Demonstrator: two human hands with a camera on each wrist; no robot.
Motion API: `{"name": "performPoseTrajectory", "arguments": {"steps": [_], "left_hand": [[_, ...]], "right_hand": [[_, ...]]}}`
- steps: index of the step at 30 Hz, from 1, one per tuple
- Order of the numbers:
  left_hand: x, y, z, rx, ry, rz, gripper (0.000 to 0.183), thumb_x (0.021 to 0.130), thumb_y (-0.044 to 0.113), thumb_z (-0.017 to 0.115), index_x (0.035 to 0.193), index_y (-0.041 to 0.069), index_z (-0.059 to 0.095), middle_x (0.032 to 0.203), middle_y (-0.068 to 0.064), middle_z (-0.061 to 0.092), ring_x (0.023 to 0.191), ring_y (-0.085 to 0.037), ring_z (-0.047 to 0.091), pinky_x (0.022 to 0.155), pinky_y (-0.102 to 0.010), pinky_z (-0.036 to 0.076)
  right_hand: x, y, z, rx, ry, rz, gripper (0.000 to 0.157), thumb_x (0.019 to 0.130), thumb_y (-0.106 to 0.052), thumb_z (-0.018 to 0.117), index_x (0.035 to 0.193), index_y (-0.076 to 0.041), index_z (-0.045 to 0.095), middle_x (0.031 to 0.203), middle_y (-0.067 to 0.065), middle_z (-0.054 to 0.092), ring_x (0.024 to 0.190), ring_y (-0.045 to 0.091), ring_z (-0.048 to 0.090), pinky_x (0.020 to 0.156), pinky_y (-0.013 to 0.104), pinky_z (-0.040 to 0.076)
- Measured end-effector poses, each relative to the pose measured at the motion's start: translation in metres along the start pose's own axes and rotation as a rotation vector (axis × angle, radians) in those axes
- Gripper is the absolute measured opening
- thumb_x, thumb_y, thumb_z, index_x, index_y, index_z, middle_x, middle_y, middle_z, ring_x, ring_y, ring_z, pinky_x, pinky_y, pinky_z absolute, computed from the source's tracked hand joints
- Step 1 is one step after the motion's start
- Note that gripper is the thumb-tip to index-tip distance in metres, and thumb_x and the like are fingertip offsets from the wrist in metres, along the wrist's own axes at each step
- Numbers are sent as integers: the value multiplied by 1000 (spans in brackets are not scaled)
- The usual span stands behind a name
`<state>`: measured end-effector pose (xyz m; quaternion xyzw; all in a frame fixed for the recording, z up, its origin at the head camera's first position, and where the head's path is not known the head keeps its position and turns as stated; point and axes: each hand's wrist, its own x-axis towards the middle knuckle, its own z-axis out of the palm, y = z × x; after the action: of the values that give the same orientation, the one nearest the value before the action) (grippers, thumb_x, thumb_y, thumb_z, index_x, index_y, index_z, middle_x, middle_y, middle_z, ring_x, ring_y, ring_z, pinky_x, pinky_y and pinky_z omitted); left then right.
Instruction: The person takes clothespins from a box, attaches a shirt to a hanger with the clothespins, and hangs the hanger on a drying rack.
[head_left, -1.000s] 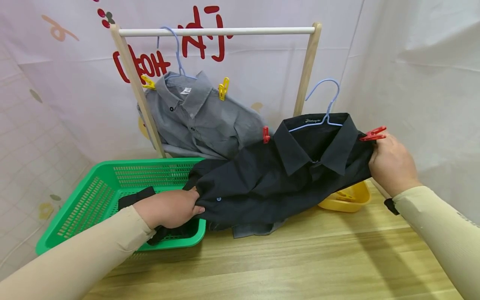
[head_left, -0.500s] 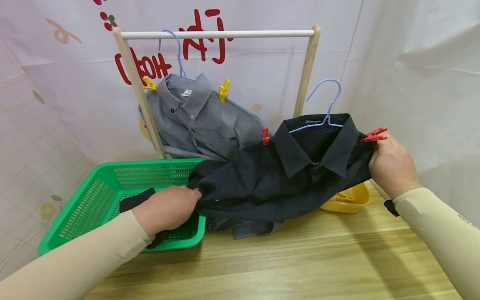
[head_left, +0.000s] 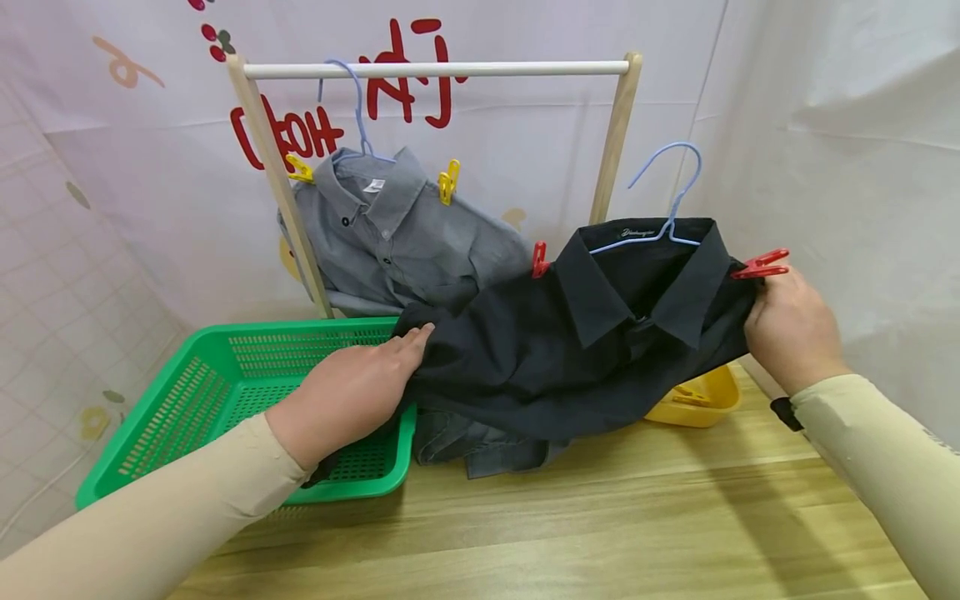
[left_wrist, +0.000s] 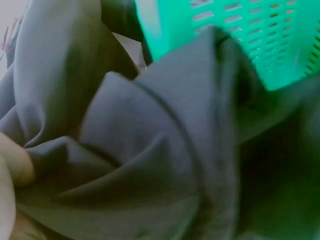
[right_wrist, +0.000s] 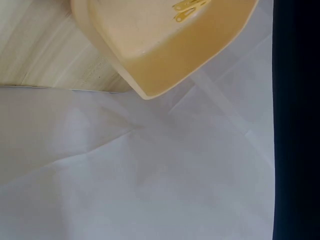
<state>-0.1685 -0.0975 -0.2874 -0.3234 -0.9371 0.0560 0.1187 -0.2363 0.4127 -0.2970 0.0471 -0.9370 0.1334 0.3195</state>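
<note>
A black collared shirt (head_left: 495, 350) is on a light-blue wire hanger (head_left: 678, 204), raised over the table and slanting down to the left. My right hand (head_left: 797, 333) grips its shoulder at the hanger's end, beside a red clothespin (head_left: 761, 265). Another red clothespin (head_left: 540, 260) is on the opposite shoulder. My left hand (head_left: 360, 396) holds the shirt's lower left part above the basket rim, fingers fairly straight. In the left wrist view, folded dark cloth (left_wrist: 145, 135) passes between finger and thumb. My right fingertips are hidden behind the shirt.
A green basket (head_left: 187, 392) stands at left. Behind, a grey shirt (head_left: 427, 242) with yellow clothespins hangs from a rack's white bar (head_left: 480, 70). Grey cloth (head_left: 502, 454) lies on the wooden table (head_left: 525, 533). A yellow bin (head_left: 693, 408) containing clothespins sits at right.
My left hand has moved right and slightly up along the shirt, its fingers now straighter. The right hand has shifted slightly right and the hanger up and right.
</note>
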Motion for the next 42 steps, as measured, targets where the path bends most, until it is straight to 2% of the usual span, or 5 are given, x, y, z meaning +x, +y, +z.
{"name": "performPoseTrajectory", "arguments": {"steps": [9, 17, 22, 29, 42], "left_hand": [[19, 20, -6, -18, 46, 45, 57, 105, 5, 61, 159, 1, 44, 155, -16, 57, 137, -26, 63, 75, -35, 64], [25, 27, 3, -289, -331, 103, 61, 113, 36, 48, 167, 13, 30, 174, -15, 27, 159, -34, 33, 125, -50, 38], [21, 8, 3, -368, -362, -1, 79, 109, 60, 41, 169, 13, 23, 177, -18, 12, 164, -39, 13, 131, -63, 14], [15, -17, 9, -267, -555, -254, 102, 101, 71, 51, 169, 3, 16, 174, -28, 14, 160, -51, 19, 126, -72, 16], [13, -13, 27, -356, -735, -279, 94, 108, 57, 49, 166, -6, 10, 169, -30, 29, 150, -49, 43, 122, -71, 26]], "right_hand": [[2, -1, -5, 6, -17, 41, 34, 106, -3, 32, 110, 18, 59, 105, 37, 56, 95, 57, 53, 89, 72, 46], [2, 0, -4, -9, -32, 27, 37, 105, -2, 32, 114, 19, 61, 114, 38, 58, 105, 57, 54, 97, 72, 46], [1, 1, -3, -11, -41, 20, 36, 106, -1, 32, 118, 18, 60, 117, 38, 58, 109, 56, 54, 102, 71, 45], [-1, 0, -3, -15, -43, 32, 36, 106, -1, 32, 115, 19, 60, 114, 38, 57, 106, 56, 53, 99, 72, 45], [0, -4, -2, 5, -57, 25, 37, 106, -2, 32, 121, 15, 61, 121, 35, 59, 114, 53, 53, 105, 72, 44]]}}
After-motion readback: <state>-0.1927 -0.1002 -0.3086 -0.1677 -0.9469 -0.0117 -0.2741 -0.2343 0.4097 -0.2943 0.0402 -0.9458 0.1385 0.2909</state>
